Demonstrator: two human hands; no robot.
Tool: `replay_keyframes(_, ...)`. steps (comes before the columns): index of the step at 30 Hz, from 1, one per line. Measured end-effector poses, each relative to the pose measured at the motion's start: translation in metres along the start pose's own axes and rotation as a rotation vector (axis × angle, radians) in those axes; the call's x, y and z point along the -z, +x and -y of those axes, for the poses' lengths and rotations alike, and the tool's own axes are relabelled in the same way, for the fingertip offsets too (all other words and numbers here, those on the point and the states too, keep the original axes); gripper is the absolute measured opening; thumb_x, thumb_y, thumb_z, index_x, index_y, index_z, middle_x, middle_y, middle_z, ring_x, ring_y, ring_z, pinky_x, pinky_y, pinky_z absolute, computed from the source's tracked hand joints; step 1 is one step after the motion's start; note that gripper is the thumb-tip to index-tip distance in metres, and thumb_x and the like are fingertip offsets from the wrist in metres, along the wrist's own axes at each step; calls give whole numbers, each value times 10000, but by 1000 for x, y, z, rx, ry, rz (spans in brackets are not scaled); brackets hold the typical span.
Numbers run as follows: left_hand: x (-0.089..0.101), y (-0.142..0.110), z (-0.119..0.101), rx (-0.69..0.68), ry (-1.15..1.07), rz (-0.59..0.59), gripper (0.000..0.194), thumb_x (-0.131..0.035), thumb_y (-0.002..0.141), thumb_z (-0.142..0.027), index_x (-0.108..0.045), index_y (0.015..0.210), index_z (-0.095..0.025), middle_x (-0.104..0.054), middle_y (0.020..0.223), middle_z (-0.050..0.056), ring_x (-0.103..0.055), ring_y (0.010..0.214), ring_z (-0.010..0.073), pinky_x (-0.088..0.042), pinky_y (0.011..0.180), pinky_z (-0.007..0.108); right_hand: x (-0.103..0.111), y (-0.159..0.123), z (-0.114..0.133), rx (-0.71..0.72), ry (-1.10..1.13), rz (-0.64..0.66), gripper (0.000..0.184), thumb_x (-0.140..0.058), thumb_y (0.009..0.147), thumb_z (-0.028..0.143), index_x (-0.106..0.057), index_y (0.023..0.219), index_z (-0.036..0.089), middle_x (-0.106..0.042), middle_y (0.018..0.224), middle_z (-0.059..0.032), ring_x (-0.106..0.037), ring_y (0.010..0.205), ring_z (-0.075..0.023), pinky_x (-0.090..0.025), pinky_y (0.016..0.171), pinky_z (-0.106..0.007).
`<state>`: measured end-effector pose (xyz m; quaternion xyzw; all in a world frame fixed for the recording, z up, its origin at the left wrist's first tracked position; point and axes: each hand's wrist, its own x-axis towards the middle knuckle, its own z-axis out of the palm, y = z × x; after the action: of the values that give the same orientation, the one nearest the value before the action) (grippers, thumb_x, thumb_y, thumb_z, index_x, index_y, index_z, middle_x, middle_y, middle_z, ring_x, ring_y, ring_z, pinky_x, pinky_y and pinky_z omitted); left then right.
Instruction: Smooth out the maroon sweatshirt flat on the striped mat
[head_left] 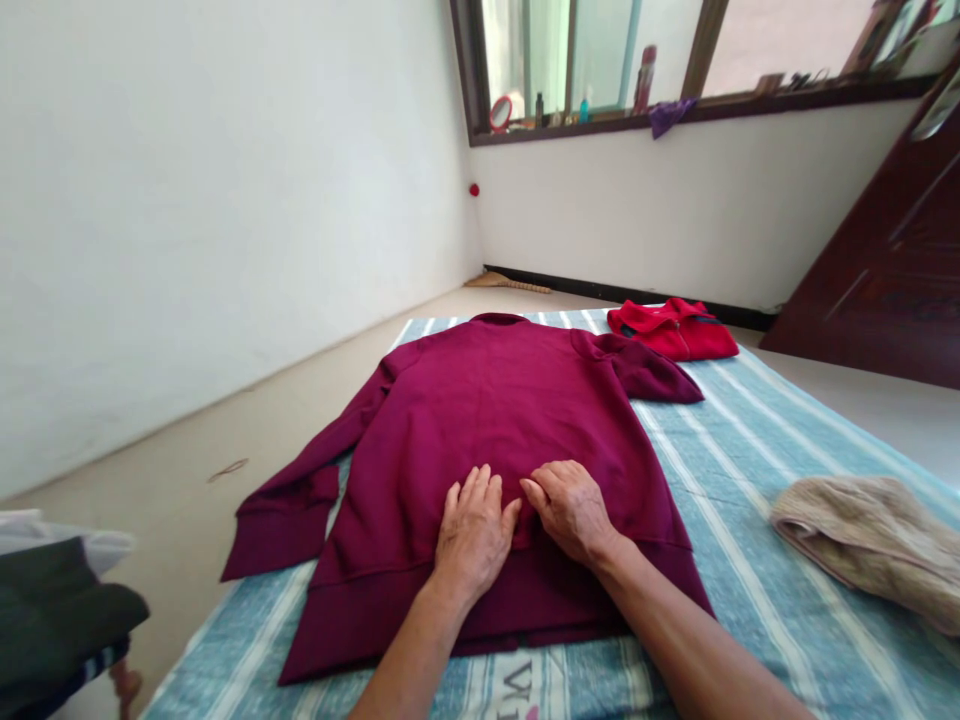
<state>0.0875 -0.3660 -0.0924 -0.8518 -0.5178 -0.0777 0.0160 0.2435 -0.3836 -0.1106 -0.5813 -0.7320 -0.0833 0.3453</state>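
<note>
A maroon jacket (pixel 517 410) lies spread out, its back facing up and its collar pointing away from me. Its left sleeve reaches out over the cloth's edge, while the right sleeve is bent outward. My left hand (pixel 474 530) rests flat on the lower back of the garment, fingers stretched forward. Beside it, my right hand (pixel 571 512) touches the same fabric with its fingers curled down; whether it pinches any cloth is hidden. Under the jacket is a blue and white striped cloth (pixel 750 480).
A folded red garment (pixel 675 332) lies at the far right of the cloth, and a beige towel (pixel 874 540) nearer on the right. Dark folded clothes (pixel 60 620) sit at the lower left. A broom (pixel 510 282) lies by the wall; a dark red door (pixel 885 260) stands right.
</note>
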Motion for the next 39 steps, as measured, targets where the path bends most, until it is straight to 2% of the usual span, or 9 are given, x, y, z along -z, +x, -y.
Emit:
replay_keyframes(7, -6, -3, 4, -17, -47, -77, 369, -455, 908, -305, -578, 1189, -100, -551, 1317, 178, -469, 1265, 285, -371, 1049, 495, -5, -3, -2, 4, 24, -14, 317, -421, 955, 306, -589, 712, 190, -589, 677, -29, -523, 697, -155, -358, 733, -278)
replay_keyframes(14, -10, -12, 9, -120, -124, -241, 297, -499, 880, -232, -598, 1136, -118, -623, 1227, 157, -547, 1188, 264, -426, 1012, 492, -3, -3, -1, 3, 40, 4, 330, -400, 962, 306, -588, 716, 191, -590, 683, -30, -511, 685, -160, -358, 717, -287)
replay_keyframes(20, -2, -38, 17, -201, -144, -360, 286, -508, 869, -207, -579, 1136, -132, -631, 1213, 148, -567, 1163, 260, -461, 981, 499, -1, -4, 1, -10, 46, 13, 327, -404, 963, 313, -590, 724, 190, -590, 690, -32, -520, 703, -163, -362, 733, -286)
replay_keyframes(25, 6, -66, 29, -244, -77, -417, 271, -478, 881, -180, -567, 1131, -125, -639, 1194, 151, -579, 1148, 264, -508, 926, 496, 0, -4, 1, 0, 51, 0, 321, -419, 957, 312, -585, 712, 189, -593, 690, -34, -522, 698, -165, -367, 730, -285)
replay_keyframes(29, 9, -82, 31, -276, -57, -464, 279, -496, 867, -172, -561, 1134, -118, -627, 1210, 161, -565, 1167, 269, -521, 919, 476, 2, -5, 2, 2, 60, -13, 304, -431, 954, 305, -592, 724, 187, -599, 696, -35, -537, 716, -162, -374, 742, -278)
replay_keyframes(35, 13, -96, 25, -289, -34, -419, 302, -503, 850, -160, -545, 1145, -113, -616, 1225, 168, -553, 1181, 267, -517, 929, 476, 11, -3, 1, 8, 78, -5, 278, -445, 946, 284, -609, 746, 180, -612, 718, -43, -545, 731, -168, -386, 752, -286)
replay_keyframes(39, 18, -103, 26, -300, -39, -364, 312, -520, 827, -157, -552, 1133, -114, -602, 1245, 173, -530, 1206, 281, -504, 938, 502, 23, -3, 7, 19, 83, 60, 254, -464, 933, 271, -605, 744, 180, -610, 723, -42, -543, 716, -173, -392, 726, -299)
